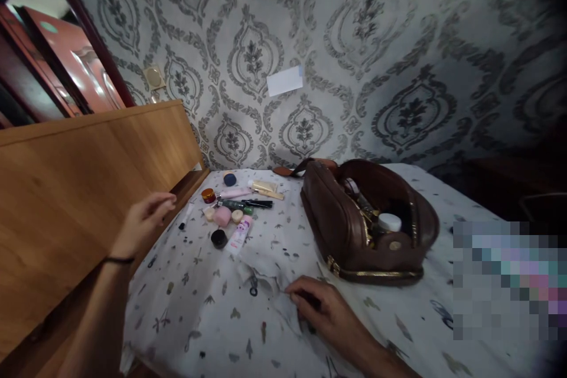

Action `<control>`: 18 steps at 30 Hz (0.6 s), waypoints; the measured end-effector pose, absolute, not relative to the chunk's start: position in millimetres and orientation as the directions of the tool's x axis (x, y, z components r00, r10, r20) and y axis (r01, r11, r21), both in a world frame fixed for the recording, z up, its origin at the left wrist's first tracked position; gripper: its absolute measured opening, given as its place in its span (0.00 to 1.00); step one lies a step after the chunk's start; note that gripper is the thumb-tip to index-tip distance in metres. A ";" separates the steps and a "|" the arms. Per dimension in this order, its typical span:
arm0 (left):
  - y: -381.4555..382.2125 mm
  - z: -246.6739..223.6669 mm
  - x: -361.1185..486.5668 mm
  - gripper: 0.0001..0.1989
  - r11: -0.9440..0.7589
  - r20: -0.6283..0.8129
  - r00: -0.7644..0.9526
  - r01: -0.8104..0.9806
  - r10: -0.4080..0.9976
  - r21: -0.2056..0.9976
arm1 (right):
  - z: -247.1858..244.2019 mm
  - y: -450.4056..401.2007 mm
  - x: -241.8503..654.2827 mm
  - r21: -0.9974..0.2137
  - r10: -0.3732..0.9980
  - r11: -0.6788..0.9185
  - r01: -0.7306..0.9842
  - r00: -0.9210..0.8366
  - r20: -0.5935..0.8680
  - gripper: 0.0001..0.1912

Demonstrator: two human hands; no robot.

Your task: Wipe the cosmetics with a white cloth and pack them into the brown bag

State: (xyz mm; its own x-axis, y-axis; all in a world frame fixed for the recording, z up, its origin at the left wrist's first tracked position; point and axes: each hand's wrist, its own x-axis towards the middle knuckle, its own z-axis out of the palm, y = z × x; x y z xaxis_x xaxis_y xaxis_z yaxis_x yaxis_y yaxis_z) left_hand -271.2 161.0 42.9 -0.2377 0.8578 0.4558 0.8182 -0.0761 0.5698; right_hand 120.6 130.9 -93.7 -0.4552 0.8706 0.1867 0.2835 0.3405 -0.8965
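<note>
Brown bag (325, 218) upright, unzipped, mouth gaping, on the patterned sheet (221, 331). Cosmetics lie left of the bag: pink-and-white tube (240, 235), black-lidded jar (218, 239), pink jar (222, 216) among them.

Right hand (325, 307): on the near side of the bag, grip almost closed at a rumpled fold; cannot tell whether cloth is pinched. Left hand (144, 221): raised, well left of the bag, grip loosely parted, nothing seen in it.

Risk 1: a tug on the fold could drag the tube and topple or roll the jars, since they share the loose cloth. Risk 2: if the bag tips, the white-lidded jar (390, 223) inside could spill out, the zip being undone.
</note>
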 end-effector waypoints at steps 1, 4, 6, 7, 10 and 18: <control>170.9 32.3 -272.5 0.12 0.030 0.390 -0.263 0.859 0.882 0.512 | -94.0 131.0 120.9 -0.902 0.874 0.332 0.276 -0.450 0.184 0.15; 198.0 -3.0 -275.4 0.12 0.299 0.235 -0.377 0.903 0.896 0.308 | -93.1 131.2 121.9 -0.929 0.884 0.285 0.235 -0.439 0.160 0.14; 209.2 -22.9 -278.2 0.15 0.377 0.201 -0.424 0.896 0.883 0.234 | -92.1 131.2 122.1 -0.951 0.889 0.238 0.195 -0.438 0.133 0.14; 212.6 -30.5 -280.1 0.16 0.401 0.191 -0.439 0.892 0.878 0.208 | -91.7 131.1 122.1 -0.960 0.891 0.218 0.175 -0.438 0.123 0.14; 217.5 -44.0 -287.5 0.15 0.451 0.159 -0.472 0.880 0.867 0.150 | -91.1 131.1 121.3 -0.973 0.897 0.182 0.143 -0.430 0.104 0.13; 219.0 -50.3 -305.1 0.12 0.478 0.167 -0.499 0.866 0.851 0.148 | -92.0 131.6 120.9 -0.986 0.902 0.137 0.097 -0.424 0.083 0.13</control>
State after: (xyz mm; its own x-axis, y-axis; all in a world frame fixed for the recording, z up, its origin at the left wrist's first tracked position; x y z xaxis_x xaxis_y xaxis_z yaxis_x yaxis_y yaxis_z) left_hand -305.1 219.0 -50.3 -0.4987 0.8506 0.1668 0.8656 0.4785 0.1478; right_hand 120.9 131.6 -92.0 -0.4236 0.9020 0.0831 0.0974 0.1366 -0.9858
